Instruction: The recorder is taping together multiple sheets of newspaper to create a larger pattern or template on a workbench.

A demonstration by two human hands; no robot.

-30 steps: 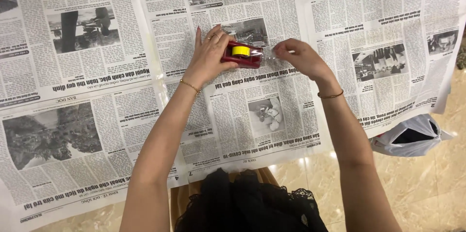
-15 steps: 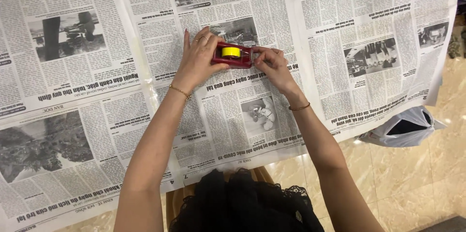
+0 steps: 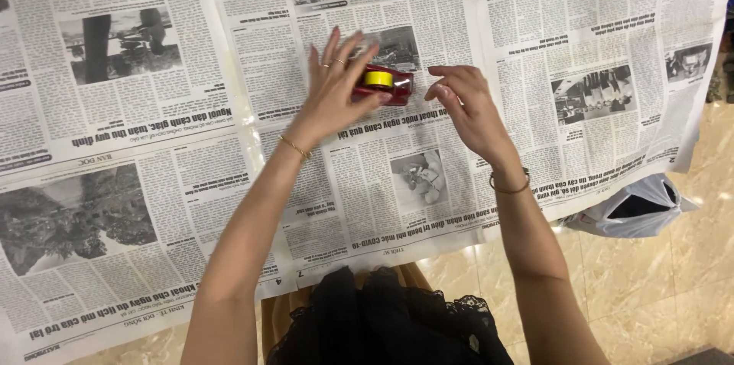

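Observation:
A small red tape dispenser [image 3: 386,84] with a yellow roll core lies on joined newspaper sheets [image 3: 153,105] spread over the floor. My left hand [image 3: 336,86] grips the dispenser from its left side, thumb along the near edge, fingers spread above it. My right hand [image 3: 462,101] hovers just right of the dispenser with fingers curled and pinched together near its cutter end; any tape between the fingertips is too thin to make out. Both wrists wear thin bracelets.
The newspapers cover most of the view, with glossy taped seams between sheets. Beige marble floor [image 3: 673,288] shows at the lower right. An open white plastic bag [image 3: 634,208] lies by the paper's right edge. My dark lace clothing [image 3: 382,319] fills the bottom centre.
The dispenser and my left hand stay in place. My right hand, touching the dispenser half a second ago, has drawn slightly away to the right. The view has shifted a little.

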